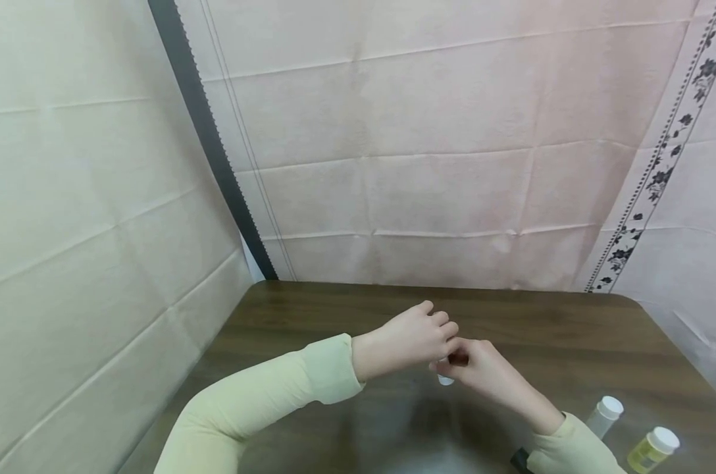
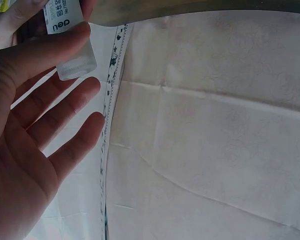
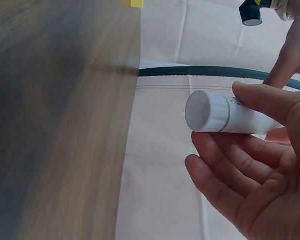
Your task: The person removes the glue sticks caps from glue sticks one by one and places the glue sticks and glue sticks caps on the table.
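Note:
In the head view a small white glue stick (image 1: 445, 380) sits between both hands above the table, mostly hidden by the fingers. My left hand (image 1: 408, 336) pinches one end of it; in the left wrist view the thumb lies across the printed glue stick (image 2: 76, 67), by its ribbed translucent end, and the other fingers spread apart. From the right, my right hand (image 1: 482, 372) grips the tube. The right wrist view shows the glue stick (image 3: 207, 112) lying roughly level between right thumb and fingers, its wide white end sticking out.
At the front right of the brown wooden table (image 1: 310, 306) stand a clear bottle (image 1: 605, 416) and a yellow bottle (image 1: 652, 449), both white-capped. A dark object (image 1: 520, 459) shows beside the right sleeve. Pale cloth (image 1: 441, 197) hangs behind the table and along its sides.

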{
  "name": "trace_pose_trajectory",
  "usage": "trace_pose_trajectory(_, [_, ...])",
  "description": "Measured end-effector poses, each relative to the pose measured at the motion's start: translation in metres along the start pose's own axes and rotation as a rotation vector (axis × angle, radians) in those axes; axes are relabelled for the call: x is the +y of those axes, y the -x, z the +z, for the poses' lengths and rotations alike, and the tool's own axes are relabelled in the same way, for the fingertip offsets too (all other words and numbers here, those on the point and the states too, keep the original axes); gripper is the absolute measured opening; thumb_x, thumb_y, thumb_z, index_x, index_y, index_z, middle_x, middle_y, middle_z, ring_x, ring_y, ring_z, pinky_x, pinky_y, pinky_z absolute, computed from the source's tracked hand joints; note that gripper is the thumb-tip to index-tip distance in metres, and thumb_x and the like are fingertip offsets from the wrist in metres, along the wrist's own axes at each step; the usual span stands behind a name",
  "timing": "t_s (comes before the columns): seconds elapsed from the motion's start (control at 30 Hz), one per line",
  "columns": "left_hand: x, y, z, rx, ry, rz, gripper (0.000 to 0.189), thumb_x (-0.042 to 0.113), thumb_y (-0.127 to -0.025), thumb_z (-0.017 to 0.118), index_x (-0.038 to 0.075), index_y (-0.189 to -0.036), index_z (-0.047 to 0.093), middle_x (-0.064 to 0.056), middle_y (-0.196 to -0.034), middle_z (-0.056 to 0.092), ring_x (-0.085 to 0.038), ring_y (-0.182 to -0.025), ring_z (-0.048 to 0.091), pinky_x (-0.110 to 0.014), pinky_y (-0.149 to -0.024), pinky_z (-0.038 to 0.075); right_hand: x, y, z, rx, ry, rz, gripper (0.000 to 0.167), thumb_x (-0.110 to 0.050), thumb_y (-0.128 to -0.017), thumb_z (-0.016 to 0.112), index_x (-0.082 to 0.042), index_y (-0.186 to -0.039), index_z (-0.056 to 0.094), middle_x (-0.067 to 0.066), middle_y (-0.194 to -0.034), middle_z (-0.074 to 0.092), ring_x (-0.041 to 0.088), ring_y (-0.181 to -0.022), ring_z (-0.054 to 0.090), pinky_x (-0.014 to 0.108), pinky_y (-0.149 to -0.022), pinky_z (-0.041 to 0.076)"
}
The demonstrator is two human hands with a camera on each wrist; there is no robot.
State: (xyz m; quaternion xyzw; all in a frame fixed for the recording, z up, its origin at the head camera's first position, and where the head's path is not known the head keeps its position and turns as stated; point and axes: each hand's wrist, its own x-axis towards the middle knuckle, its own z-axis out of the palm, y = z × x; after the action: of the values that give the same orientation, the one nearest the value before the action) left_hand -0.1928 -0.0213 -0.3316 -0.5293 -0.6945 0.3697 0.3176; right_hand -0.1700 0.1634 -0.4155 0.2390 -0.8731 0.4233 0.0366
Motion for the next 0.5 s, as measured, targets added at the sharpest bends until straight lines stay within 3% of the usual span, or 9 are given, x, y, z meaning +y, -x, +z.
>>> trace_pose_trajectory(0.17, [0.001, 0.005, 0.001, -0.034, 0.019, 0.004, 0.019, 0.026, -0.099, 0.062, 0.038, -0.113, 0.066, 0.021, -0.097, 0.06, -0.003, -0.084, 0.053, -0.021, -0.072, 0.037, 0.0, 0.0, 0.007, -0.008, -0.002, 0.006, 0.014, -0.035, -0.092, 0.074, -0.024, -0.086, 0.068, -0.01, -0.068, 0.067, 0.005, -0.064, 0.059, 0.024, -0.062, 0.048])
trace_pose_trajectory(0.5, [0.004, 0.007, 0.005, -0.004, 0.032, 0.016, 0.02, 0.025, -0.101, 0.059, 0.038, -0.114, 0.066, 0.021, -0.098, 0.061, -0.003, -0.086, 0.055, -0.022, -0.075, 0.038, 0.004, 0.001, 0.014, 0.038, 0.012, 0.006, 0.016, -0.037, -0.09, 0.077, -0.024, -0.087, 0.068, -0.012, -0.068, 0.065, 0.003, -0.063, 0.056, 0.024, -0.059, 0.046])
